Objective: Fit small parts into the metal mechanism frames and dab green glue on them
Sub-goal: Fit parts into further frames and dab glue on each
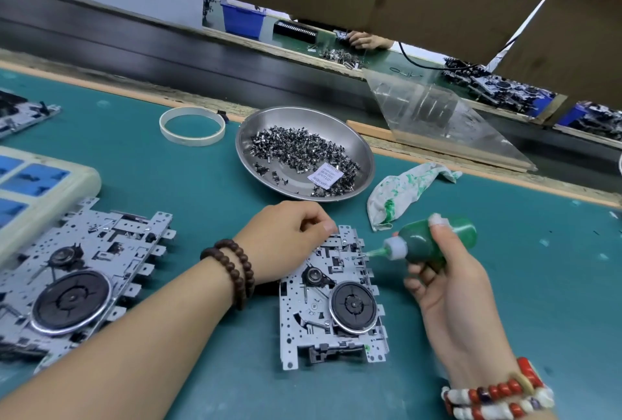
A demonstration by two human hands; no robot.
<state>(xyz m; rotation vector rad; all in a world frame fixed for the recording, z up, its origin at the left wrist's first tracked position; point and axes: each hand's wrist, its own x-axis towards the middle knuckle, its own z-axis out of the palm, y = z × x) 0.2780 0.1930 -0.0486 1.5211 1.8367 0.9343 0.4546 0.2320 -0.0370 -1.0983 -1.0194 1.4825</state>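
A metal mechanism frame [323, 325] with a black flywheel lies on the green mat in front of me. My left hand [286, 241] rests on the frame's far left corner, fingers curled, thumb and fingertip pressed at its edge; what they pinch is hidden. My right hand [447, 278] grips a green glue bottle [427, 241] tilted left, its nozzle tip touching the frame's upper right part. A steel bowl [356, 150] of several small dark parts sits just beyond the frame.
A second, larger mechanism frame [77, 278] lies at the left. A glue-stained rag [397, 194] lies right of the bowl. A tape ring [192, 126], a beige tray with blue inserts [84, 177] and a clear plastic guard [437, 116] stand further back.
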